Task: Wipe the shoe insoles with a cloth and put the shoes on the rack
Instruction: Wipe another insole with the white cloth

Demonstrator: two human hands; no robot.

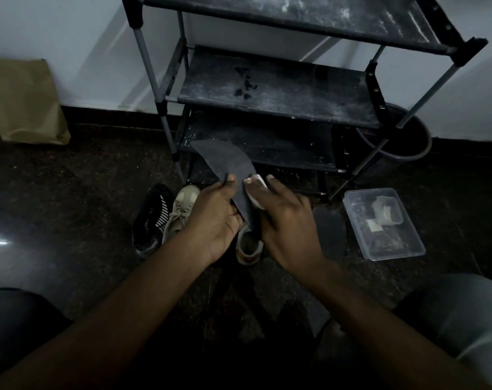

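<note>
Finding: a domestic setting, most likely a shoe-storage corner of a home. Directly beyond the fingers [271, 181] stands a tiered shoe rack [295, 94] with metal poles and dusty dark fabric shelves, set against a plain pale wall [70, 38] with a dark skirting [112, 114]. Below and left of the fingers, a beige sneaker [183, 209] and a black striped shoe [152, 218] lie on a dark speckled stone floor [84, 178]. Far left of the fingers, a brown paper bag [22, 102] leans on the wall. Right of the fingers sit a dark bucket [402, 142] and a clear plastic container [385, 223].
</note>
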